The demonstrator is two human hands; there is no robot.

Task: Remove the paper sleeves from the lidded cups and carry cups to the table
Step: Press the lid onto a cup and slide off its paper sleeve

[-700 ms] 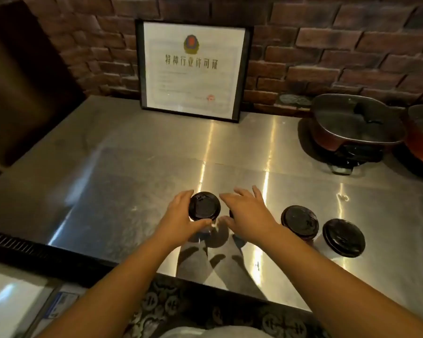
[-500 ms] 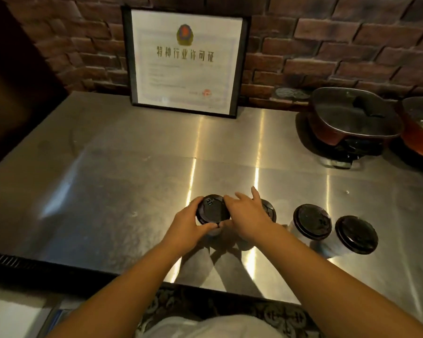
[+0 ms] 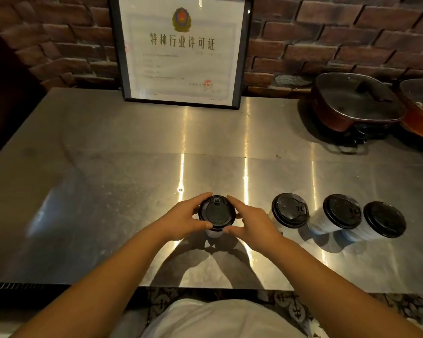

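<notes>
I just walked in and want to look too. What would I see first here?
Two hands, left and right, hold one black-lidded cup near the front of the shiny metal counter. Three more cups stand in a row to its right. A big framed certificate leans on the brick wall behind, with a lidded pan at the far right.
</notes>
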